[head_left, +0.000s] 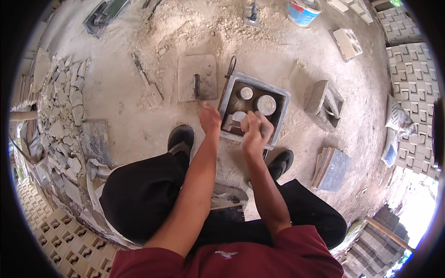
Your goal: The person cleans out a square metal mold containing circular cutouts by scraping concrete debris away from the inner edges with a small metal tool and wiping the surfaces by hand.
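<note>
Between my feet lies a square grey metal mould (283,109) with a raised rim. Inside it stand round, pale-topped cylinders: a large one (266,105), a smaller one (245,93), and another (238,116) beside a blocky piece at the near left. My right hand (255,132) is over the mould's near side with its fingers curled in; whatever they hold is hidden. Just outside the mould's left rim, my left hand (210,119) is closed with the thumb uppermost, its fingers mostly out of sight. Beyond it lies a flat square plate (199,69) with a dark handle.
Loose sandy powder (185,23) spreads across the far floor. A dusty trowel (146,76) lies left. Broken shards (62,102) are heaped at far left. On the right are a grey block mould (324,105), stacked boards (331,169) and a pale block (347,44). A bucket (303,13) stands beyond.
</note>
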A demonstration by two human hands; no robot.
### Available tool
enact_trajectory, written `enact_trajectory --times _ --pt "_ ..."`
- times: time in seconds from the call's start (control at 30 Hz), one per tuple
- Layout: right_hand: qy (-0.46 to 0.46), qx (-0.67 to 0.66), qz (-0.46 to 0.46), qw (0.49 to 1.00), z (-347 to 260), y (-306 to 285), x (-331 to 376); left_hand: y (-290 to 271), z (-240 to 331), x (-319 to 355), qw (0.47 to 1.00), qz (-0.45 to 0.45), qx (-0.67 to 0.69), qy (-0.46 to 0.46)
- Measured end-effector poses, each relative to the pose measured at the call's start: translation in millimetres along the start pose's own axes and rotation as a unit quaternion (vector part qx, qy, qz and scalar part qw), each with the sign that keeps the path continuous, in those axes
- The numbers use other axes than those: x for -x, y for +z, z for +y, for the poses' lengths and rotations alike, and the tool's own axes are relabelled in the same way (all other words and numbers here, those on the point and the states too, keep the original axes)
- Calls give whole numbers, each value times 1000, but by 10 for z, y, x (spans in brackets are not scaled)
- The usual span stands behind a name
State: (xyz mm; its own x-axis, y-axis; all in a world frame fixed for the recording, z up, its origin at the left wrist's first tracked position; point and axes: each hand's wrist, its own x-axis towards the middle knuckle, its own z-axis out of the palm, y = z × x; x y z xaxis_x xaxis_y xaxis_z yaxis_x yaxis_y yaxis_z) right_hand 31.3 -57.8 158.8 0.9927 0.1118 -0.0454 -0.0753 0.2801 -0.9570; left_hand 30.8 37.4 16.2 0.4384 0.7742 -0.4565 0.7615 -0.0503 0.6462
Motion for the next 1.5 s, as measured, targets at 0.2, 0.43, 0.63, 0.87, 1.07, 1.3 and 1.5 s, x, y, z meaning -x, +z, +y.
enact_trajectory --times 0.2,0.43,0.63,0.87,1.07,1.3,1.5 --pt "-47 149 -37 987 372 -143 -31 71 73 25 999 -19 14 -38" --pt "-105 127 -48 985 336 -205 -18 92 10 -17 1000 -7 21 3" --pt "-76 29 23 996 101 -230 -126 112 111 47 999 39 6 6" --pt "-23 -6 23 999 -69 13 47 -65 16 -83 999 27 -8 -37" --pt "-102 136 -40 985 118 34 11 2 66 17 998 -9 15 -67" --pt "-86 183 -12 979 417 -35 -27 113 1 29 1000 -21 -7 6" --pt "-86 35 62 994 -248 208 -237 76 -122 -80 1000 25 11 3"
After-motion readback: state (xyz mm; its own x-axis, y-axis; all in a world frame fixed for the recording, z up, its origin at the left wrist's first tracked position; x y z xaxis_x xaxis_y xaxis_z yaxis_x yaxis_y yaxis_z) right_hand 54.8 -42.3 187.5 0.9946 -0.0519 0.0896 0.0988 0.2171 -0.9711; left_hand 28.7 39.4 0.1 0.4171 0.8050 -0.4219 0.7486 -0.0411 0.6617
